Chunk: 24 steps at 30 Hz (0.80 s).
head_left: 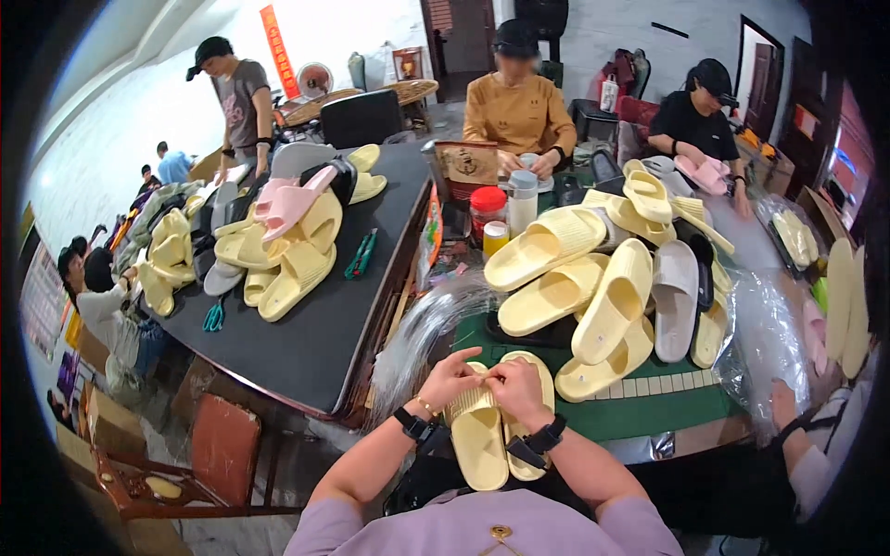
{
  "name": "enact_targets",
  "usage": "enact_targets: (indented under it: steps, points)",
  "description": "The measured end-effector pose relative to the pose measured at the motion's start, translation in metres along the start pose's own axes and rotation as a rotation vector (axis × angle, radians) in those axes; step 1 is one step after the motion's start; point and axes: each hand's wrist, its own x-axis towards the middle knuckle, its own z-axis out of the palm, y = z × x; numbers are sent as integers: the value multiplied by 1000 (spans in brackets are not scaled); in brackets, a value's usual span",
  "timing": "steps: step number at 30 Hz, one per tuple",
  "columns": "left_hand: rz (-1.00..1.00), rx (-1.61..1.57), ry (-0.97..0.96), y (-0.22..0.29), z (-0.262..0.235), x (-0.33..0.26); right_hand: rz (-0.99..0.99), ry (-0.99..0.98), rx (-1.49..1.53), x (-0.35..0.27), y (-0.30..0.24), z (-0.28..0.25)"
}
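A pair of pale yellow slide slippers lies side by side in front of me, a left slipper (479, 449) and a right slipper (545, 372). Over their toe ends, my left hand (447, 380) and my right hand (519, 387) meet, thumbs and forefingers pinched close together. My left forefinger points partly outward. Whatever is between the fingertips is too small to make out. Beside my left hand a bundle of clear thin strands (422, 329) hangs at the table's edge. Beyond my hands, yellow slippers (614, 301) and a grey slipper (676, 301) are heaped on the green mat (640, 419).
On the dark table (324, 347) at left are another slipper heap (301, 278), green-handled scissors (362, 255) and teal scissors (214, 315). A red-lidded jar (489, 211) and white bottle (524, 199) stand ahead. Clear plastic bags (765, 343) and a neighbour's hand (784, 404) are at right.
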Motion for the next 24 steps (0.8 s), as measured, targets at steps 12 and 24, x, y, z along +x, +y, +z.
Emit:
enact_targets:
  steps: [12, 24]
  points:
    - [28, 125, 45, -5, 3, 3, -25, -23, -81, -2, 1, 3]
    - [192, 262, 230, 16, -5, -19, -84, 151, 98, -23, -21, -36]
